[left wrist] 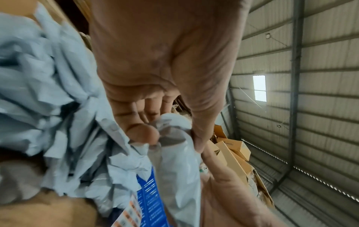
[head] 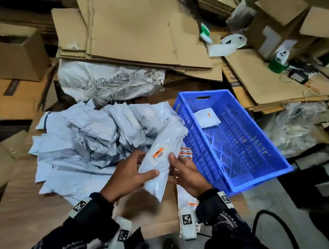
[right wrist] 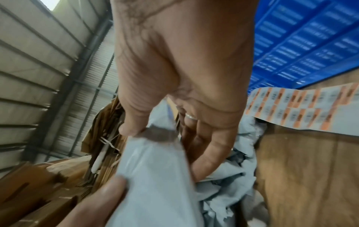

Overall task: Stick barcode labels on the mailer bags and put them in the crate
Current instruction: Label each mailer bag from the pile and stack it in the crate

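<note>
Both hands holding a labelled mailer bag beside the blue crate.

The left hand (head: 128, 174) grips the lower part of the grey mailer bag (head: 162, 150), thumb curled over its front and fingers behind; the right hand (head: 185, 173) grips the opposite edge, thumb on the front near the orange-and-white barcode label (head: 158, 153) stuck on the bag. The bag is held lengthwise above the cardboard work surface (head: 31, 202), its far end close to the near wall of the blue crate (head: 241, 172). One labelled mailer bag (head: 207, 117) lies inside the crate. A pile of unlabelled mailer bags (head: 90, 133) lies to the left; a sheet of barcode labels (right wrist: 303, 104) lies just beside the crate.
</note>
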The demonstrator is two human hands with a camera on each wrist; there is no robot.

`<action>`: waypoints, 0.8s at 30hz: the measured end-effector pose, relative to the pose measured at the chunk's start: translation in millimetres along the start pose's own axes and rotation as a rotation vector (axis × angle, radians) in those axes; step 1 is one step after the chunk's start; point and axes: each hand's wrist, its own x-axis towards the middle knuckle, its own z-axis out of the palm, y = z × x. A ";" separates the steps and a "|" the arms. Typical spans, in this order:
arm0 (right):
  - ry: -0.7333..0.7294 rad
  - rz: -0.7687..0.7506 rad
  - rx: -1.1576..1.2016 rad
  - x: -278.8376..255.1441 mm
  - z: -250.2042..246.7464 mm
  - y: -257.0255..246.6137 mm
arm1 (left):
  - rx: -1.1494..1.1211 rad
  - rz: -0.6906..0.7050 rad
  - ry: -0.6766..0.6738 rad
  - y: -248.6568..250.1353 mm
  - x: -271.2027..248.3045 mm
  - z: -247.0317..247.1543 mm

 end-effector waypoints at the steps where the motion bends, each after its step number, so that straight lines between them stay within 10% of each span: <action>1: -0.015 -0.023 -0.015 -1.0 0.0 -5.3 | -0.003 0.019 0.006 6.6 3.6 4.2; 24: -0.016 -0.193 -0.047 47.4 -157.4 -117.9 | -0.130 -0.047 0.115 104.6 138.2 133.5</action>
